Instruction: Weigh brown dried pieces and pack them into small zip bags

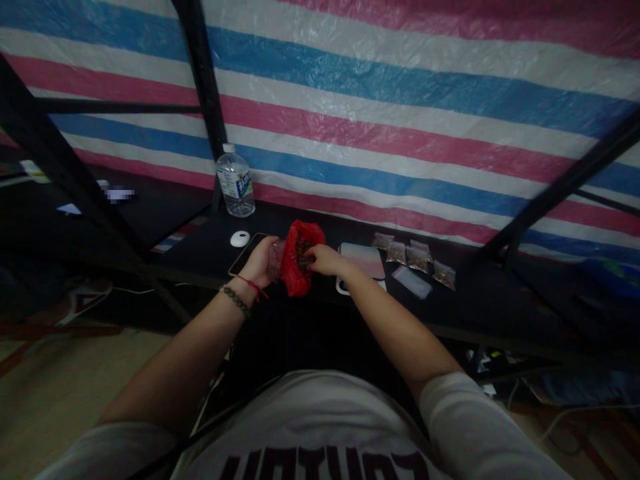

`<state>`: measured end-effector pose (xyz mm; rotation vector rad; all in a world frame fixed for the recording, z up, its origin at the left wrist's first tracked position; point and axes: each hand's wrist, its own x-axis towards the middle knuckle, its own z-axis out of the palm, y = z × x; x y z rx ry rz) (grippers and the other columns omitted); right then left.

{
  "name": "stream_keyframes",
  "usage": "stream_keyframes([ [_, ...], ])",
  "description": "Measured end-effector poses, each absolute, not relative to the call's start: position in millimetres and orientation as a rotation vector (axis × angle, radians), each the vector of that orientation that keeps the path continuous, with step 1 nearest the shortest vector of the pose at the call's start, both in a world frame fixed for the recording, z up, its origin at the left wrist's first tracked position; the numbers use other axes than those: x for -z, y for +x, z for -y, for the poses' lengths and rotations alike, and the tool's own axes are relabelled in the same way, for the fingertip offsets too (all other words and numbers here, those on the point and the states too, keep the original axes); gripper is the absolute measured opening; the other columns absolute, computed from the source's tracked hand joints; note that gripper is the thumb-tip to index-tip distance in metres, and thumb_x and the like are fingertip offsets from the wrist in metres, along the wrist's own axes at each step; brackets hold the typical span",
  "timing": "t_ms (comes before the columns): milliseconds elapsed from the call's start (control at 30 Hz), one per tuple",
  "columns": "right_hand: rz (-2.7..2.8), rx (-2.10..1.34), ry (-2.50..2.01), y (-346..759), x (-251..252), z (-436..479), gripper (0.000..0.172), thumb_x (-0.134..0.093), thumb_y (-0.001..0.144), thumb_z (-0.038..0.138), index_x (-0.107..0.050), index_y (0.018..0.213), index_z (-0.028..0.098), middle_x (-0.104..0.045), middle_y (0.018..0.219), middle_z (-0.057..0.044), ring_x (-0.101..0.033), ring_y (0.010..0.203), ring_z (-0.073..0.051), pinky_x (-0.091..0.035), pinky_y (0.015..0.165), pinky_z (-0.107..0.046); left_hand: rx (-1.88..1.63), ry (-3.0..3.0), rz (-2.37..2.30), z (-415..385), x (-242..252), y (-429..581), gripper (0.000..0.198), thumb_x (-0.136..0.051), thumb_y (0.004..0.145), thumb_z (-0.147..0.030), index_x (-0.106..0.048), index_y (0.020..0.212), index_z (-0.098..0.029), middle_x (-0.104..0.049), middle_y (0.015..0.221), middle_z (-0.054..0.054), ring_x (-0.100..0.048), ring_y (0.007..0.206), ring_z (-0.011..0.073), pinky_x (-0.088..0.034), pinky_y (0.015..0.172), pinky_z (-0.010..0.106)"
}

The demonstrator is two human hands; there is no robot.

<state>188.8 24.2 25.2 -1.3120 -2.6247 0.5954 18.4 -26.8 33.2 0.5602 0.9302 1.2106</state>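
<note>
A red plastic bag (pixel 294 273) stands open on the dark tabletop, with small brown dried bits (pixel 302 248) showing in its mouth. From the left, my left hand (pixel 261 259) grips the bag's side; crinkled see-through plastic (pixel 275 259) shows by its fingers, and I cannot tell whether it is a separate bag. My right hand (pixel 324 259) dips its closed fingertips into the mouth, among the bits; what they pinch is hidden. Right of that hand lies a flat pale scale-like device (pixel 364 260). Beyond it are several small filled zip bags (pixel 397 252) and flat clear bags (pixel 412 281).
A large clear bottle (pixel 235 183) stands at the back left. Near it lie a white round object (pixel 240 238) and a phone-like slab (pixel 245 257), partly under my left hand. Black metal posts (pixel 203 80) and a striped plastic sheet (pixel 380 127) bound the table.
</note>
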Motion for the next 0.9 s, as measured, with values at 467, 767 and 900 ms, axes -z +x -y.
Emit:
stream_keyframes([
  [467,2.503,-0.594,-1.372,185,-13,-26,0.027,-0.063,0.073,0.013,-0.071,0.099,0.014,-0.072,0.096,-0.008,-0.064,0.080,-0.017,-0.044,0.070,-0.022,-1.214,0.472,-0.878,26,-30,18,0.023,-0.048,0.081,-0.039,-0.054,0.071,-0.018,-0.054,0.053,0.001,-0.046,0.041,0.0146,-0.034,0.042,0.028],
  [767,2.183,-0.888,-1.307,188,-3,-27,0.032,-0.061,0.074,0.008,-0.068,0.104,0.014,-0.071,0.102,-0.006,-0.064,0.085,-0.015,-0.047,0.077,-0.023,-1.233,0.398,-0.865,23,-26,14,0.023,-0.048,0.081,-0.040,-0.053,0.073,-0.018,-0.056,0.055,0.002,-0.053,0.046,0.0167,-0.041,0.047,0.030],
  [900,2.079,-0.997,-1.239,193,-3,-27,0.036,-0.061,0.074,0.009,-0.064,0.110,0.011,-0.069,0.104,-0.007,-0.064,0.085,-0.014,-0.048,0.076,-0.024,-1.171,0.398,-0.874,21,-24,12,0.025,-0.047,0.081,-0.041,-0.052,0.071,-0.019,-0.056,0.053,0.002,-0.052,0.044,0.0162,-0.039,0.046,0.029],
])
